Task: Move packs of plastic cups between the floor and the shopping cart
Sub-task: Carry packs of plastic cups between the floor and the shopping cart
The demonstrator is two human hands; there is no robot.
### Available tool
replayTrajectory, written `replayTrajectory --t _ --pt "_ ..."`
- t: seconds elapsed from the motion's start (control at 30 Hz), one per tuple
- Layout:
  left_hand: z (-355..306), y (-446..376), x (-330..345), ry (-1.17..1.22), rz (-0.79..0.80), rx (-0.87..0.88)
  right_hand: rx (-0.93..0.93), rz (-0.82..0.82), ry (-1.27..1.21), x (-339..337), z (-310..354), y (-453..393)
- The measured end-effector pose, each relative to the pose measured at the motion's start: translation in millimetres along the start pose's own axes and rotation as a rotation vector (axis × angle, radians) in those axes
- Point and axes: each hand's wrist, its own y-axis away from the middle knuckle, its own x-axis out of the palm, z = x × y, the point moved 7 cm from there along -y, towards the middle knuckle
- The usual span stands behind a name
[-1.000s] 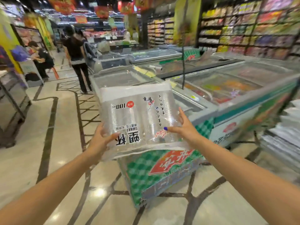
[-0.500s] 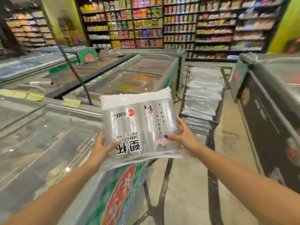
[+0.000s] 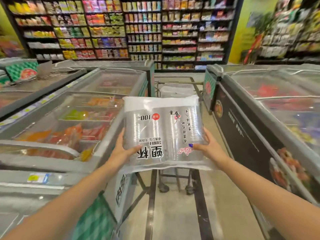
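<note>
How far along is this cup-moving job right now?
Some packs already lie in the shopping cart ahead. One pack of cups is in the air, gripped by the left hand and right hand, in front of the cart. It isn't set down yet. Whether more wait on the floor can't be seen.

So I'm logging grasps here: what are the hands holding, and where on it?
A pack of plastic cups, gripped by its near side edges: left hand on the left, right hand on the right.
</note>
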Motion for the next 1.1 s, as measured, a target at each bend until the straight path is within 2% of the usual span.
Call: replayTrajectory --t 0.37,0.5,0.6,0.73,0.83,1.1 --pt "4.4 -231.2 53.4 -0.043 0.079 0.03 0.016 -0.097 -0.038 -57.0 -15.8 -184.1" --pt "9.6 -329.7 65.2 -0.092 0.118 0.045 0.031 -0.103 -0.067 -88.6 -46.3 -283.8" --pt "-0.7 -404.2 73.4 -0.166 0.106 0.06 0.062 -0.139 -0.093 -98.6 -36.4 -341.7" --pt "5.6 -485.4 93.3 -0.175 0.223 0.022 0.131 -0.199 -0.096 -102.4 -31.2 -406.1" --pt "24.9 -526.6 105.2 -0.181 0.258 -0.028 0.206 -0.222 -0.061 -102.5 -44.5 -441.4" --pt "82.9 -574.7 127.0 -0.314 0.334 -0.206 0.36 -0.121 0.05 -110.6 -92.4 -501.8"
